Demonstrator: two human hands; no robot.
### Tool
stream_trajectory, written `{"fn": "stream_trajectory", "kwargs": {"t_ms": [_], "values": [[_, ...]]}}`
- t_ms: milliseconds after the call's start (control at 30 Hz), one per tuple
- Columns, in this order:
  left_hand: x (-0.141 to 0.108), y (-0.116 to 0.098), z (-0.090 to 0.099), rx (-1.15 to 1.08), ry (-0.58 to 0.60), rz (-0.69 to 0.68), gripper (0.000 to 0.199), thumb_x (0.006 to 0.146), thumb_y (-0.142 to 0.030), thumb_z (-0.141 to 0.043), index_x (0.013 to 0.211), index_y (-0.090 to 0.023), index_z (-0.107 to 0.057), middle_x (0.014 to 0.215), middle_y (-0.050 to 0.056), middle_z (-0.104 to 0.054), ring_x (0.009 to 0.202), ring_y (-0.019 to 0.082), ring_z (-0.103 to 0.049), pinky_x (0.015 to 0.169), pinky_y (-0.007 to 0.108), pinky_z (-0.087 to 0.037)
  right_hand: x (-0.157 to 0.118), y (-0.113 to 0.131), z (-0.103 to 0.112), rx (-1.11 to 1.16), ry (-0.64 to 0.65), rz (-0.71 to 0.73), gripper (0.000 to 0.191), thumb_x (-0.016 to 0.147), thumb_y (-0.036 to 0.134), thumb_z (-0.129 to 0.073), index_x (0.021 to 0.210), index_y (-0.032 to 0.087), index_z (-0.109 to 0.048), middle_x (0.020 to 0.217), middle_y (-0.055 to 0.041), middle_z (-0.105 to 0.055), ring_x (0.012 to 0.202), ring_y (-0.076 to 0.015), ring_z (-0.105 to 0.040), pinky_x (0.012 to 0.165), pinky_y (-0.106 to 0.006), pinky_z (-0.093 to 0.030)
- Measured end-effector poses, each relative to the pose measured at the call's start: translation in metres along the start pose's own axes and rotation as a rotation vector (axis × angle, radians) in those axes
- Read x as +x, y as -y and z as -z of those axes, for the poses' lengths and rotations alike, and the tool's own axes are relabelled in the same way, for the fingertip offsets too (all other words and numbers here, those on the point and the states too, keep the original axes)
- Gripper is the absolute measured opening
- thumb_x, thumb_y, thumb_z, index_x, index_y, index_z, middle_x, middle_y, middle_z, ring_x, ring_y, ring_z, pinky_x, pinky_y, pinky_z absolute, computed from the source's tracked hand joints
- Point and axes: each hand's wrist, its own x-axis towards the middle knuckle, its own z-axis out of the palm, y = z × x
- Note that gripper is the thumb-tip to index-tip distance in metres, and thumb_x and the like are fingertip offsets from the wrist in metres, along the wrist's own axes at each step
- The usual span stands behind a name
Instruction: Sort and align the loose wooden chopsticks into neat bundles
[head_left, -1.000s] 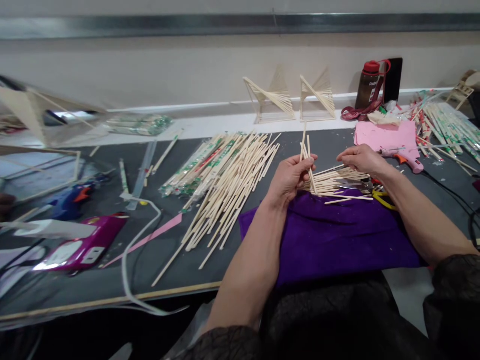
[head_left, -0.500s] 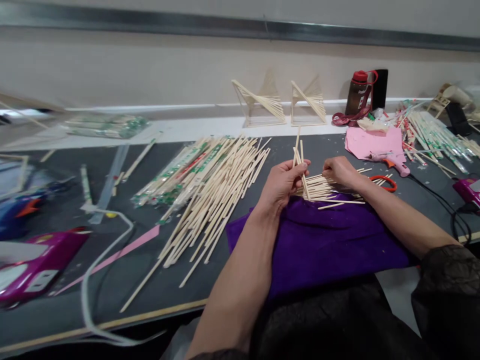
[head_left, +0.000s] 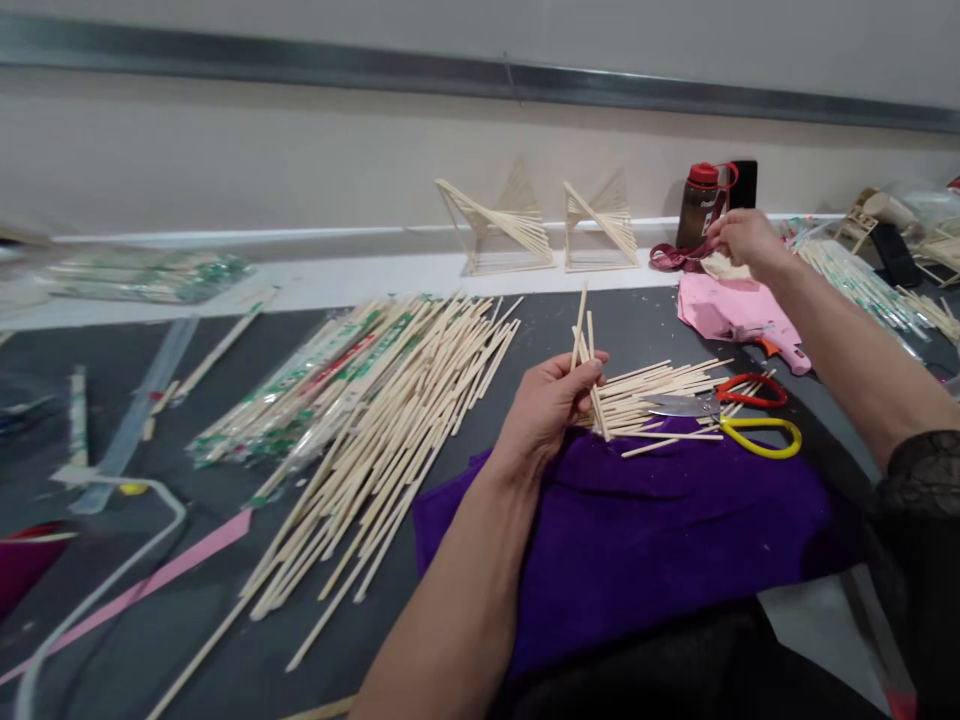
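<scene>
My left hand pinches a few thin wooden chopsticks, their upper ends crossing above the thumb. Over at the back right, my right hand hovers by the dark red strap, fingertips drawn together. What they hold, if anything, I cannot make out. Beside my left hand is a pile of loose chopsticks. Scissors with one red and one yellow handle lie on that pile, partly over a purple cloth. Past them a pink glue gun rests by pink sheets.
Many chopsticks, some in wrappers, are spread left of centre. Two twisted stick models stand against the wall. A red-capped bottle is at the back right. A white cord and pink strip cross the left side.
My right hand has lifted from the chopstick pile and reached to the back right, uncovering the scissors. My left hand keeps its chopsticks. The view has swung slightly right.
</scene>
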Motion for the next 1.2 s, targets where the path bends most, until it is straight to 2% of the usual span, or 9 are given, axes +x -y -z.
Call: {"fn": "stream_trajectory", "kwargs": {"t_ms": [67,200,367,467,667,833,900,1033,1200], "values": [[0.000,0.000,0.000,-0.005,-0.014,0.012,0.027,0.062,-0.026,-0.078,0.083,-0.011,-0.070,0.058,-0.001,-0.060,0.036,0.001,-0.040,0.032,0.014,-0.020,0.029,-0.009,0.009,-0.172,-0.122,0.064,0.022,0.083,0.001,-0.046,0.075,0.010,-0.064,0.065,-0.0048,-0.061,0.054,-0.0087,-0.051,0.052,-0.022,-0.039],[0.000,0.000,0.000,0.003,-0.041,0.038,0.027,0.062,-0.026,-0.078,0.083,-0.011,-0.070,0.060,-0.001,-0.061,0.037,0.002,-0.041,0.032,0.014,-0.018,0.062,-0.032,0.021,-0.370,-0.142,0.124,0.017,0.081,0.006,-0.055,0.088,0.008,-0.070,0.078,-0.0065,-0.067,0.073,-0.0142,-0.060,0.067,-0.028,-0.045],[0.001,0.002,-0.002,-0.024,-0.040,0.033,0.026,0.064,-0.026,-0.077,0.084,-0.011,-0.070,0.062,0.000,-0.062,0.037,0.002,-0.042,0.030,0.013,-0.019,0.074,-0.052,0.028,-0.358,-0.165,0.203,0.021,0.085,0.011,-0.052,0.094,0.008,-0.071,0.088,-0.0097,-0.069,0.085,-0.0174,-0.064,0.072,-0.028,-0.048],[0.002,-0.001,-0.004,-0.090,-0.075,0.055,0.016,0.068,-0.020,-0.074,0.080,-0.011,-0.068,0.062,0.001,-0.062,0.039,0.002,-0.045,0.028,0.012,-0.019,0.066,-0.055,0.025,-0.340,-0.154,0.270,0.021,0.087,0.015,-0.051,0.092,0.007,-0.070,0.076,-0.0084,-0.067,0.076,-0.0159,-0.065,0.066,-0.026,-0.048],[0.004,-0.008,-0.002,-0.294,-0.167,0.046,0.006,0.080,-0.012,-0.062,0.076,-0.011,-0.066,0.063,0.001,-0.060,0.044,0.002,-0.050,0.027,0.010,-0.018,-0.025,-0.020,-0.008,-0.183,0.154,0.255,0.019,0.085,0.022,-0.058,0.074,0.009,-0.068,0.057,-0.0054,-0.059,0.046,-0.0097,-0.054,0.047,-0.022,-0.040],[0.006,-0.007,0.003,-0.320,-0.185,-0.030,0.003,0.079,-0.015,-0.067,0.078,-0.012,-0.067,0.061,-0.003,-0.056,0.044,0.000,-0.048,0.027,0.010,-0.019,-0.132,0.015,-0.039,-0.154,0.586,0.219,0.015,0.084,0.023,-0.059,0.076,0.015,-0.070,0.063,-0.0040,-0.065,0.045,-0.0093,-0.054,0.047,-0.023,-0.039],[0.006,-0.006,0.003,-0.295,-0.184,-0.053,0.005,0.077,-0.016,-0.070,0.078,-0.012,-0.067,0.060,-0.003,-0.055,0.043,-0.001,-0.046,0.028,0.011,-0.019,-0.161,0.020,-0.051,-0.213,0.659,0.253,0.012,0.082,0.024,-0.061,0.082,0.017,-0.070,0.068,-0.0028,-0.067,0.051,-0.0101,-0.057,0.052,-0.023,-0.041],[0.007,-0.005,0.004,-0.248,-0.189,-0.076,0.010,0.076,-0.020,-0.072,0.078,-0.013,-0.065,0.056,-0.005,-0.053,0.042,0.000,-0.043,0.030,0.012,-0.019,-0.184,0.020,-0.071,-0.217,0.648,0.321,0.008,0.078,0.023,-0.065,0.084,0.018,-0.067,0.070,-0.0009,-0.066,0.057,-0.0101,-0.057,0.056,-0.022,-0.039],[0.008,-0.004,0.008,-0.192,-0.144,-0.094,0.016,0.080,-0.026,-0.068,0.077,-0.011,-0.063,0.050,-0.004,-0.050,0.040,0.001,-0.040,0.032,0.013,-0.018,-0.184,0.017,-0.083,0.150,0.713,-0.081,0.021,0.087,0.024,-0.049,0.070,0.017,-0.058,0.055,0.0027,-0.054,0.039,-0.0055,-0.046,0.038,-0.019,-0.025]]}}
